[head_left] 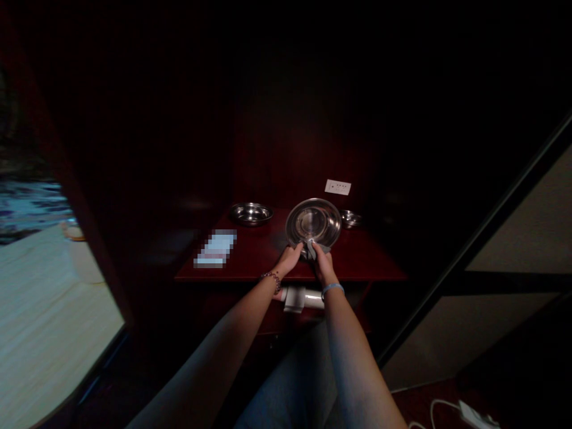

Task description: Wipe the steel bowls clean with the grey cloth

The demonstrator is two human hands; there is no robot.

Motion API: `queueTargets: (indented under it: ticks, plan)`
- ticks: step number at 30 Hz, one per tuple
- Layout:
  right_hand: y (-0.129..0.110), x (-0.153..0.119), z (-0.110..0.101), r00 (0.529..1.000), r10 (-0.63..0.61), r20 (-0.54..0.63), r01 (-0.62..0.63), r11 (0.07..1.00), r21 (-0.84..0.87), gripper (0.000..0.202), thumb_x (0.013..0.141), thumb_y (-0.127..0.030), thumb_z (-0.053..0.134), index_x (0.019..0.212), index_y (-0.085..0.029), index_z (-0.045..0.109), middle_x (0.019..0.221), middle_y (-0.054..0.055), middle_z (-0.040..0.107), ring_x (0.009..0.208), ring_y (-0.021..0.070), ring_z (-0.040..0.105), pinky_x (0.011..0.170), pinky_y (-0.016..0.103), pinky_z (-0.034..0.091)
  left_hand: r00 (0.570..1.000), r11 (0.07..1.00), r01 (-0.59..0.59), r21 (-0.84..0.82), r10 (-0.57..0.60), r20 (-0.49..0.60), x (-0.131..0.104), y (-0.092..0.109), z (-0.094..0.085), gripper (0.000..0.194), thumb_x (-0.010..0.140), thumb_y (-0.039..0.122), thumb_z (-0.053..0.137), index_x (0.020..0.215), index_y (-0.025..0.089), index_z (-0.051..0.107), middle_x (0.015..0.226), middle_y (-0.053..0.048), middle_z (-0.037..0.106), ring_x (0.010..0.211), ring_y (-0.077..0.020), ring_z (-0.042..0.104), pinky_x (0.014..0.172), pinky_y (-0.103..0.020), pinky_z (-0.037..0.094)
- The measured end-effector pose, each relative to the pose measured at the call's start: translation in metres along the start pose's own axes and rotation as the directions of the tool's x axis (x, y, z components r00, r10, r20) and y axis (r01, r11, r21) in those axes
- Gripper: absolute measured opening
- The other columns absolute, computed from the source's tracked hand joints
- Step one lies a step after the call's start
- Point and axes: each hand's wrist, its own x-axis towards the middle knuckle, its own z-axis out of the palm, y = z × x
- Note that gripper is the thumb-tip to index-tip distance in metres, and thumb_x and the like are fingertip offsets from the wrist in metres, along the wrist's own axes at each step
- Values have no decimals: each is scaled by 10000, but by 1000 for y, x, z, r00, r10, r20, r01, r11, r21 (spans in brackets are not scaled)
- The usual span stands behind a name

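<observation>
A round, shiny metal bowl [313,221] is tilted up over the dark red shelf [250,262], its hollow side facing me. My left hand [291,257] is closed on the bowl's lower rim. Beside it, my right hand [322,262] pinches a grey cloth [311,249] against the same rim, near the bottom of the bowl. Further back on the left lies a second metal bowl [251,214]. Smaller metal bowls [351,219] stand behind the held bowl on the right, partly hidden by it.
A pixelated pale rectangle [215,248] lies on the shelf's left. A white socket [338,187] is on the back wall. Below the shelf edge is a white cylindrical object [313,298]. A pale table [53,322] stands left; a power strip [477,415] lies lower right.
</observation>
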Motion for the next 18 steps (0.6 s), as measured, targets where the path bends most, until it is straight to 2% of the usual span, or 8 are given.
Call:
queueTargets:
  ticks: [2,4,6,9,13,16,18]
  plan:
    - [-1,-1,0,1000,21,-4,-21,1000,-12,368,672,-320,778,979,-122,727,936,64,774,882,195,706,829,307,557,999,1000,-12,-5,11,-50,-1,1,-1,334,857,368,545,942,116,746,949,-127,772,1076,-288,676,984,-353,466]
    - [-3,-3,0,998,59,-22,-60,998,-22,365,673,-331,777,974,-132,724,916,56,772,842,192,705,764,295,565,993,997,-70,-31,67,-94,-2,2,-2,360,867,367,537,1008,100,733,996,-132,766,1058,-277,683,975,-353,475]
    - [-5,-5,0,994,94,-46,-96,995,-27,357,681,-341,772,974,-145,719,895,48,769,799,185,701,688,276,560,989,991,-118,-59,112,-96,-3,3,-2,402,884,401,525,1046,90,722,1016,-138,762,1054,-275,685,975,-353,479]
    - [-7,-7,0,992,104,-65,-106,994,-34,339,688,-346,763,965,-158,711,873,42,765,768,174,692,629,247,538,991,984,-127,-125,122,-52,-4,5,-2,459,903,454,505,1105,93,704,1034,-132,761,1105,-272,667,1011,-361,464]
    - [-7,-7,0,993,104,-61,-106,994,-36,326,684,-362,758,937,-162,707,847,38,760,739,164,682,579,221,505,988,970,-133,-205,146,47,-7,7,0,495,882,495,534,1197,138,669,1206,-105,711,1224,-241,603,1092,-358,402]
    - [-6,-6,-1,993,102,-55,-105,994,-44,316,682,-369,753,914,-158,708,809,34,754,723,165,680,577,222,494,972,976,-140,-169,169,167,-11,9,1,502,807,499,641,1185,170,679,1248,-92,693,1229,-237,597,1104,-353,390]
    - [-6,-5,-2,994,101,-50,-103,994,-42,313,677,-372,755,899,-157,708,785,31,749,729,171,683,601,232,503,963,981,-149,-121,172,209,-14,9,1,505,773,496,681,1169,182,688,1236,-91,699,1207,-243,610,1094,-357,401]
